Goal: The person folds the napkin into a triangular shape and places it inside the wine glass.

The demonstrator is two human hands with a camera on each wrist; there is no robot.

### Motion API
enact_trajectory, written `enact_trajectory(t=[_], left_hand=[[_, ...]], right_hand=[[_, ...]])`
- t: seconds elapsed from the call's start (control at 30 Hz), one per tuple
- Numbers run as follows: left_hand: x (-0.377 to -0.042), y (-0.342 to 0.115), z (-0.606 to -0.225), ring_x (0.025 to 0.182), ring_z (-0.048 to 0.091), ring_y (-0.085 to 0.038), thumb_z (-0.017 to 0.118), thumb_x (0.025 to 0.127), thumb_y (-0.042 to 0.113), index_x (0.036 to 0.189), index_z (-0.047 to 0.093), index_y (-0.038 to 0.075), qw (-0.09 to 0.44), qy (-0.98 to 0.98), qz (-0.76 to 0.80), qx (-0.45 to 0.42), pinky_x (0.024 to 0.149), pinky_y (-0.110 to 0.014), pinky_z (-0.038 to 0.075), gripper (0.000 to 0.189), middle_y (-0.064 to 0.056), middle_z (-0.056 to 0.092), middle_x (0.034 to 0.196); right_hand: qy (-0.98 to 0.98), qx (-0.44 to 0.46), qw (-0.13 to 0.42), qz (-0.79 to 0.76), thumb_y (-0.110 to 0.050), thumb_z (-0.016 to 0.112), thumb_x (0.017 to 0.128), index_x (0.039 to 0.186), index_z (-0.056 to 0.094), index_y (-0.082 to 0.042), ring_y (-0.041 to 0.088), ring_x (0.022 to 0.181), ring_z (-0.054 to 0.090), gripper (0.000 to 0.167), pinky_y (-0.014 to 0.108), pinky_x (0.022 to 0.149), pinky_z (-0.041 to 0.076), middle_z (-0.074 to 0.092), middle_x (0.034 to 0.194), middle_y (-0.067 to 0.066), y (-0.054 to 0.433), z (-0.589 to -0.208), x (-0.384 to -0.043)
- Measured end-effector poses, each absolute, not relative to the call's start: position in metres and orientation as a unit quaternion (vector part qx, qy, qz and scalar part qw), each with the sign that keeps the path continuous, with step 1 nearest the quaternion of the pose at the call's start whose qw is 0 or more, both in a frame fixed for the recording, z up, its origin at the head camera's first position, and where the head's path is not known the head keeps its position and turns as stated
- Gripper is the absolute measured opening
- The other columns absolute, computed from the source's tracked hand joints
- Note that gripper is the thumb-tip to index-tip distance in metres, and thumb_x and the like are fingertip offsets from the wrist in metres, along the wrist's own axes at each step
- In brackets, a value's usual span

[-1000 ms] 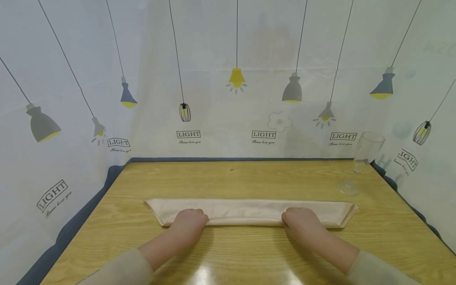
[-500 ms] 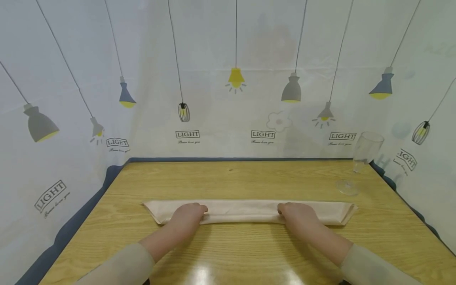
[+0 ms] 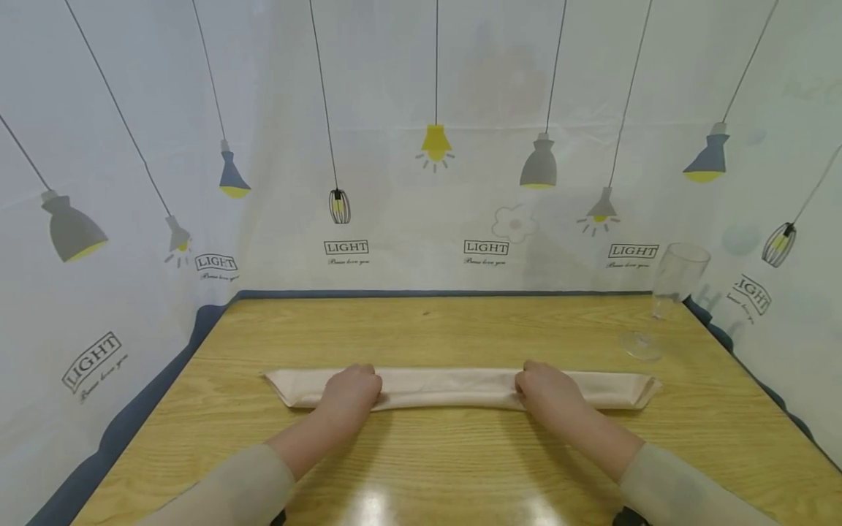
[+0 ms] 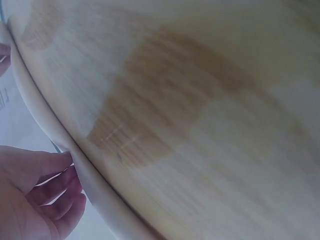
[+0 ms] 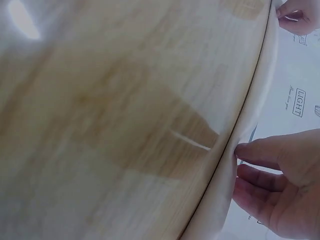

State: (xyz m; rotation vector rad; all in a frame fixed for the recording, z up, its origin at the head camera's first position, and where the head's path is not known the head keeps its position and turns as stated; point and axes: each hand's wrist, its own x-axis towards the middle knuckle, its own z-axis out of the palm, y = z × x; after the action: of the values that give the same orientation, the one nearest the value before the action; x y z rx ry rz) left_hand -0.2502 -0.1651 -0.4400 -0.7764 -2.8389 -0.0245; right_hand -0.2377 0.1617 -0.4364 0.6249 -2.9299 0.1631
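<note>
A pale pink cloth napkin (image 3: 447, 389) lies across the wooden table as a long, narrow folded strip, its ends slanted. Its near edge forms a rounded roll, seen close up in the left wrist view, where the napkin (image 4: 95, 182) bends slightly along its length. My left hand (image 3: 350, 394) grips this near edge left of centre. Right of centre, my right hand (image 3: 551, 391) holds the same edge. Both wrist views show thumb and curled fingers at the roll, on the left hand (image 4: 37, 192) and on the right hand (image 5: 285, 182); the fingertips are partly hidden.
A clear stemmed glass (image 3: 680, 270) stands upright at the table's back right, beyond the napkin's right end. A white curtain printed with lamps (image 3: 421, 190) surrounds the back and sides of the table (image 3: 421, 329).
Both hands have moved slightly forward, away from me, and their fingers have shifted on the roll. The napkin's near edge has moved the same way, so the strip looks narrower.
</note>
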Motion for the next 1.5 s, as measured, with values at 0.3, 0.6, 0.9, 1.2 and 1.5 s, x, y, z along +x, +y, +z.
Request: enact_trajectory(t=[0.3, 0.6, 0.9, 1.2, 1.5], left_hand=[[-0.246, -0.166, -0.440, 0.058, 0.055, -0.021, 0.070, 0.080, 0.000, 0.062, 0.060, 0.007, 0.085, -0.953, 0.010, -0.292, 0.056, -0.037, 0.051, 0.022, -0.004, 0.051, 0.063], [-0.244, -0.168, -0.439, 0.061, 0.057, -0.022, 0.071, 0.079, -0.002, 0.065, 0.060, 0.006, 0.079, -0.950, 0.004, -0.303, 0.058, -0.037, 0.052, 0.020, -0.006, 0.053, 0.065], [-0.242, -0.170, -0.437, 0.067, 0.064, -0.024, 0.071, 0.084, -0.004, 0.088, 0.063, 0.008, 0.068, -0.955, -0.037, -0.286, 0.059, -0.036, 0.053, 0.015, -0.008, 0.065, 0.074], [-0.248, -0.171, -0.434, 0.079, 0.065, -0.025, 0.072, 0.086, 0.001, 0.097, 0.068, 0.007, 0.031, -0.959, -0.078, -0.270, 0.068, -0.035, 0.055, 0.013, -0.008, 0.066, 0.089], [-0.251, -0.169, -0.434, 0.080, 0.061, -0.023, 0.080, 0.078, 0.003, 0.095, 0.069, 0.008, 0.053, -0.964, -0.079, -0.248, 0.069, -0.034, 0.054, 0.021, -0.005, 0.060, 0.088]], right_hand=[[-0.969, 0.236, 0.041, 0.063, -0.001, 0.069, 0.078, 0.053, 0.051, -0.011, 0.014, 0.054, 0.039, 0.033, 0.032, 0.051, 0.039, 0.046, 0.064, 0.001, 0.164, -0.432, -0.235], [-0.962, 0.266, 0.042, 0.043, -0.002, 0.075, 0.081, 0.065, 0.064, -0.008, 0.017, 0.058, 0.052, 0.020, 0.032, 0.054, 0.047, 0.053, 0.071, 0.004, 0.166, -0.432, -0.232], [-0.959, 0.272, 0.070, 0.042, -0.008, 0.076, 0.083, 0.069, 0.067, -0.011, 0.015, 0.060, 0.056, 0.016, 0.030, 0.055, 0.049, 0.055, 0.066, -0.002, 0.173, -0.430, -0.230], [-0.968, 0.242, 0.039, 0.057, -0.012, 0.074, 0.087, 0.084, 0.067, -0.009, 0.020, 0.067, 0.063, 0.007, 0.033, 0.059, 0.053, 0.067, 0.076, 0.003, 0.175, -0.429, -0.239], [-0.977, 0.199, 0.010, 0.074, -0.015, 0.073, 0.088, 0.091, 0.063, -0.007, 0.014, 0.061, 0.057, 0.013, 0.031, 0.053, 0.049, 0.064, 0.076, 0.003, 0.171, -0.427, -0.244]])
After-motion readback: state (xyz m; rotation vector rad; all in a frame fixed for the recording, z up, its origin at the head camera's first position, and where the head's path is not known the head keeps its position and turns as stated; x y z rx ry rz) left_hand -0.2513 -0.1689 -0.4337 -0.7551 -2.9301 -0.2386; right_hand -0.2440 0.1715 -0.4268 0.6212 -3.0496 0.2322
